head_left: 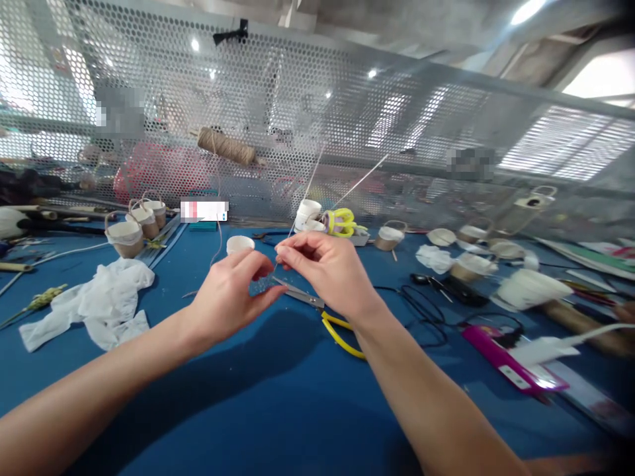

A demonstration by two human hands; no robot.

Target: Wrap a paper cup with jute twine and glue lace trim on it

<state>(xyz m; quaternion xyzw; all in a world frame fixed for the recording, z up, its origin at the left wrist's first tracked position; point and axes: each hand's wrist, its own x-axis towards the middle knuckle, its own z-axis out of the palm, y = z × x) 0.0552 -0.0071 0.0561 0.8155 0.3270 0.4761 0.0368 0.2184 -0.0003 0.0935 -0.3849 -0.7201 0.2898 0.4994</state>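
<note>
In the middle of the head view, my right hand (330,268) pinches a thin strand (275,266) between thumb and fingertips; whether it is twine or wire I cannot make out. My left hand (231,291) is close beside it on the left, thumb and curled forefinger apart, the fingertips near the strand's lower end. Yellow-handled scissors (342,332) lie on the blue table (238,410) below my right hand, blades pointing left and partly hidden by the wrist. A small white cup (241,244) stands just behind my left hand.
A twine spool (225,146) hangs on the perforated metal screen (297,86). White cloth (99,301) and small handled baskets (125,239) are at left. Green-handled scissors (341,222) stand behind my hands. At right are black cables (426,311) and a magenta power strip (510,360).
</note>
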